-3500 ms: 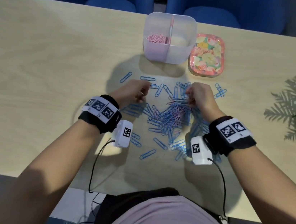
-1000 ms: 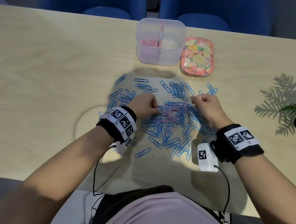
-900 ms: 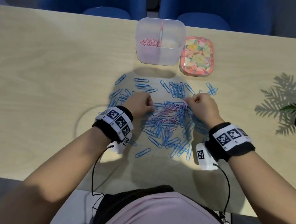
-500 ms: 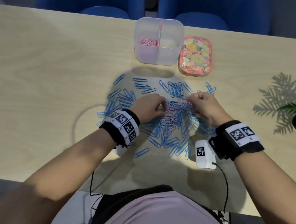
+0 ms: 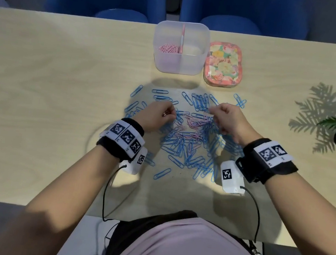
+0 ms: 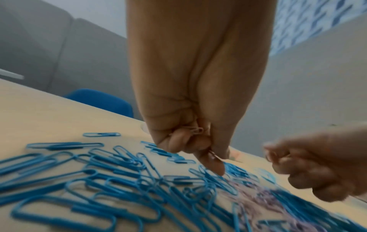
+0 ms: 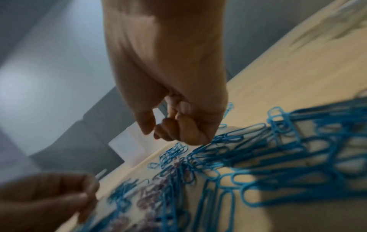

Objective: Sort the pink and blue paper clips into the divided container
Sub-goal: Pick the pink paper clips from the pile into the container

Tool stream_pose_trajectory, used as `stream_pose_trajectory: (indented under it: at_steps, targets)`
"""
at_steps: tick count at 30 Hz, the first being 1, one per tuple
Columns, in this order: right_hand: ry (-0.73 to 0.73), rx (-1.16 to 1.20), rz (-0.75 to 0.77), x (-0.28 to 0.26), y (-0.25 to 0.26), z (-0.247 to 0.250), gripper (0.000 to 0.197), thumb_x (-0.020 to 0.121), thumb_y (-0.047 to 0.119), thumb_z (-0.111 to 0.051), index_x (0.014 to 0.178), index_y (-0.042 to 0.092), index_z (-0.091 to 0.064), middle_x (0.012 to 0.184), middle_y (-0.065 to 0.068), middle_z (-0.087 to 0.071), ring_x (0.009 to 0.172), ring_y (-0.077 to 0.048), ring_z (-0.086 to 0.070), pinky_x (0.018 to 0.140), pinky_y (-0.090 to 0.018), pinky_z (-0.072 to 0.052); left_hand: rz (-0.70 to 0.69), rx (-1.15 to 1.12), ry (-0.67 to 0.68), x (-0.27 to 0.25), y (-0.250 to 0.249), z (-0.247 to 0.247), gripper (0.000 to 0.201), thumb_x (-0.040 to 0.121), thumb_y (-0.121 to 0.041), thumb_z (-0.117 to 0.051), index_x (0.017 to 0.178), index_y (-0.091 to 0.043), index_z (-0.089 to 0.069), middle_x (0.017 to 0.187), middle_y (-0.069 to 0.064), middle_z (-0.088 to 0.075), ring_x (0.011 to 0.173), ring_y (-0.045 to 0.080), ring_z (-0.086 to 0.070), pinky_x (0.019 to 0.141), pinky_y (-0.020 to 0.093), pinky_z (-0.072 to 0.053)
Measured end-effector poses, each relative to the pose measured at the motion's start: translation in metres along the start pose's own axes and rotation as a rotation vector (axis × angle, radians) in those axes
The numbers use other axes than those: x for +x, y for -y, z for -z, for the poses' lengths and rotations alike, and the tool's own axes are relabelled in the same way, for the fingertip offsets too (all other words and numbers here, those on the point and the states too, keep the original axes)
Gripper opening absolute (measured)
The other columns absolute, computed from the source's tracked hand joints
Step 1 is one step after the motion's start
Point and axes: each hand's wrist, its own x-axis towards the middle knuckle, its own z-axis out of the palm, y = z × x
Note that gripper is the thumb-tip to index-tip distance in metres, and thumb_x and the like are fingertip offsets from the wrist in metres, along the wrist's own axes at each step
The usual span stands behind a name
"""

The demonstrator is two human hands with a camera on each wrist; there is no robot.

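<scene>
Step in hand: picking small pink wire paper clips (image 5: pixel 193 123) out of the blue wire paper clips (image 5: pixel 183 150) heaped on the pale wooden worktop (image 5: pixel 50 90). Left hand (image 6: pixel 190 141) pinched several pink clips; right hand (image 5: pixel 228 119) was curled above the heap, contents indiscernible. Next, probably: carry them to the translucent divided plastic container (image 5: pixel 178 64), whose left compartment held pink clips.

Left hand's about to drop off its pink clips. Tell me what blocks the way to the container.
Nothing visible does. The left hand holds pink clips. Between it and the container lie only flat blue clips on the table. The pink compartment is open-topped.
</scene>
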Motion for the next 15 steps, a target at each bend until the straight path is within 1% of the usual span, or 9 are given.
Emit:
stream_pose_trajectory:
  at_steps: [2,3,5,7,9,11,12,13,15]
  targets:
    - [-0.009,-0.4,0.221,0.004,-0.004,-0.003,0.013,0.084,0.024,-0.066,0.074,0.017,-0.06,0.058,0.005,-0.047,0.052,-0.011,-0.041,0.051,-0.024,-0.035,0.013,-0.084,-0.006,0.0,0.005,0.005,0.004,0.09,-0.014,-0.056,0.085,-0.014,-0.057,0.078,-0.003,-0.059,0.073,0.013,-0.052,0.066,0.022,-0.039]
    - [-0.005,-0.579,0.274,0.004,-0.005,-0.004,0.01,0.081,0.026,-0.068,0.08,0.019,-0.062,0.061,0.006,-0.049,0.059,-0.014,-0.045,0.058,-0.027,-0.035,0.019,-0.111,-0.02,0.0,0.006,0.007,0.005,0.089,-0.013,-0.057,0.084,-0.014,-0.057,0.074,-0.006,-0.057,0.069,0.011,-0.052,0.066,0.021,-0.039]
    - [-0.025,-0.832,0.302,0.001,-0.006,-0.006,0.012,0.08,0.028,-0.068,0.088,0.02,-0.065,0.076,0.005,-0.058,0.077,-0.019,-0.053,0.066,-0.03,-0.037,-0.001,-0.087,-0.052,0.001,0.006,0.009,0.004,0.089,-0.013,-0.057,0.086,-0.012,-0.06,0.074,-0.006,-0.057,0.063,0.002,-0.048,0.063,0.013,-0.038]
    - [-0.017,-0.896,0.298,0.0,-0.008,-0.006,0.01,0.082,0.026,-0.066,0.087,0.017,-0.066,0.091,-0.001,-0.064,0.087,-0.022,-0.056,0.072,-0.033,-0.041,-0.063,0.017,-0.054,0.001,0.0,0.006,0.009,0.088,-0.015,-0.058,0.091,-0.009,-0.064,0.083,-0.002,-0.059,0.061,-0.002,-0.044,0.058,0.007,-0.036]
    - [0.037,-0.786,0.277,0.001,-0.011,-0.005,0.007,0.083,0.02,-0.064,0.08,0.013,-0.065,0.084,-0.004,-0.064,0.076,-0.015,-0.058,0.067,-0.031,-0.043,-0.127,0.132,-0.021,0.003,-0.008,-0.002,0.013,0.088,-0.019,-0.059,0.096,-0.011,-0.065,0.092,0.001,-0.061,0.067,0.0,-0.047,0.061,0.01,-0.034]
    - [0.075,-0.483,0.193,0.002,-0.011,-0.001,0.017,0.085,0.012,-0.062,0.068,0.014,-0.059,0.063,-0.001,-0.058,0.048,0.0,-0.052,0.051,-0.022,-0.042,-0.151,0.262,0.015,0.007,-0.013,-0.013,0.016,0.088,-0.025,-0.059,0.099,-0.014,-0.064,0.1,0.004,-0.061,0.085,0.013,-0.054,0.074,0.022,-0.04]
    - [0.083,-0.275,0.127,0.001,-0.01,0.003,0.023,0.087,0.009,-0.059,0.065,0.014,-0.054,0.056,0.001,-0.052,0.037,-0.001,-0.045,0.041,-0.018,-0.037,-0.148,0.323,0.031,0.009,-0.015,-0.018,0.018,0.088,-0.026,-0.059,0.1,-0.014,-0.064,0.102,0.006,-0.06,0.092,0.019,-0.055,0.078,0.029,-0.042]
    - [0.098,-0.06,0.059,0.0,-0.008,0.007,0.026,0.09,0.007,-0.055,0.065,0.013,-0.051,0.052,0.001,-0.048,0.031,-0.002,-0.039,0.035,-0.015,-0.03,-0.141,0.37,0.046,0.01,-0.017,-0.023,0.018,0.087,-0.027,-0.059,0.099,-0.013,-0.063,0.104,0.007,-0.058,0.096,0.022,-0.055,0.08,0.033,-0.044]
    - [0.126,0.233,-0.049,-0.004,-0.003,0.013,0.023,0.092,0.001,-0.045,0.072,0.01,-0.049,0.049,-0.002,-0.049,0.03,-0.006,-0.037,0.032,-0.011,-0.023,-0.122,0.415,0.061,0.012,-0.019,-0.027,0.017,0.086,-0.025,-0.061,0.095,-0.01,-0.061,0.103,0.008,-0.056,0.097,0.025,-0.055,0.08,0.038,-0.046]
